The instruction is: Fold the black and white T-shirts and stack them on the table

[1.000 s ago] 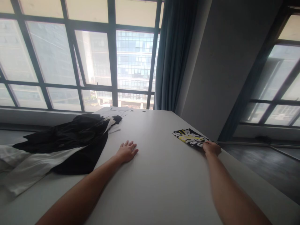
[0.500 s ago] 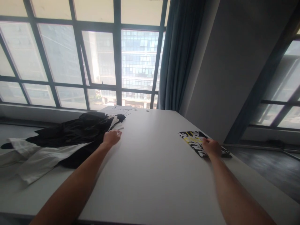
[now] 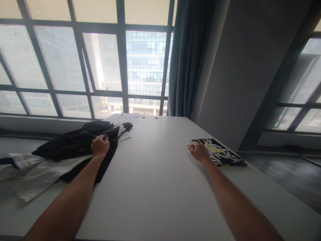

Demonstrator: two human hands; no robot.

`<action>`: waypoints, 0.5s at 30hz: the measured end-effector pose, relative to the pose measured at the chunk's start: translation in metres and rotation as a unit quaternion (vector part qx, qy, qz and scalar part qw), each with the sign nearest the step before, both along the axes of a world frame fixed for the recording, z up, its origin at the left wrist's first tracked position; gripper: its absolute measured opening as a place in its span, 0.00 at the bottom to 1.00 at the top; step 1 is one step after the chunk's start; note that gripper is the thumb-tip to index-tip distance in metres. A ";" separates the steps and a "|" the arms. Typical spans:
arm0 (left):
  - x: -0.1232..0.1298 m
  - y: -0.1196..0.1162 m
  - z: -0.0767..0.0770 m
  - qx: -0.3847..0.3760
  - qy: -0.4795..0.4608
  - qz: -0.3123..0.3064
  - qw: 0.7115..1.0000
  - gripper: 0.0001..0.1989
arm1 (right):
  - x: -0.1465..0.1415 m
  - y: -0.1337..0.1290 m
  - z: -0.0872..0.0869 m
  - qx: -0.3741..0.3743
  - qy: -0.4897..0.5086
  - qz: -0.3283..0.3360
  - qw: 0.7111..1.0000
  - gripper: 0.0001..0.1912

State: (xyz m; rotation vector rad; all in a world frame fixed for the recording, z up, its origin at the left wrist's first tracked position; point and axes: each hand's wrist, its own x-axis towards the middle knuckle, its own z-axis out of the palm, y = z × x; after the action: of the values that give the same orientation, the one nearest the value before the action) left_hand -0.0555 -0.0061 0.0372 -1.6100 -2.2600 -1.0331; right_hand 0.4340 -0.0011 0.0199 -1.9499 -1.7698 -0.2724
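Note:
On the left of the white table (image 3: 150, 187) lies a loose heap of dark clothing (image 3: 67, 140), with a white garment (image 3: 47, 170) partly under it. My left hand (image 3: 100, 145) is over the heap's right part, its fingers curled down at the black cloth. Whether cloth is pinched between them is hidden. My right hand (image 3: 199, 152) is closed at the left edge of a folded black garment (image 3: 225, 155) with white and yellow print. It covers part of that garment's edge, and nothing shows in its fingers.
Papers (image 3: 122, 116) lie at the table's far end, near two round holes in the top. Beyond stand a wide gridded window (image 3: 102, 63), a blue-grey curtain (image 3: 187, 67) and a grey pillar (image 3: 230, 73). The table's right edge runs past the folded garment.
My left hand has moved left, from beside the heap onto the black cloth. My right hand has slid left off the printed garment's middle, uncovering more of it. The view has shifted slightly.

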 end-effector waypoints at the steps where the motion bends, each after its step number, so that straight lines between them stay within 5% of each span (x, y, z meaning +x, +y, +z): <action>1: 0.015 0.003 0.000 0.029 -0.010 -0.010 0.999 0.16 | -0.004 0.000 0.000 -0.002 -0.003 0.009 1.000 0.18; 4: 0.072 0.004 -0.006 0.087 -0.047 -0.167 0.981 0.14 | -0.019 -0.002 -0.001 -0.016 0.003 0.052 0.999 0.16; 9: 0.150 -0.020 -0.024 -0.007 -0.090 -0.460 0.883 0.14 | -0.054 -0.013 -0.007 -0.035 0.033 0.201 0.978 0.20; 12: 0.155 -0.031 -0.026 -0.071 -0.075 -0.557 0.824 0.19 | -0.079 -0.022 -0.012 -0.045 0.037 0.303 0.951 0.33; 15: 0.138 -0.029 -0.022 -0.089 -0.033 -0.586 0.805 0.29 | -0.101 -0.029 -0.017 -0.068 0.028 0.364 0.929 0.34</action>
State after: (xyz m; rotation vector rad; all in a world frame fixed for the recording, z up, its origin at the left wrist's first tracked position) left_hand 0.0828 -0.0354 0.0153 -3.1861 -1.1913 -1.0278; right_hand 0.3331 -0.0302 0.0030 -1.2268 -2.3668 0.1653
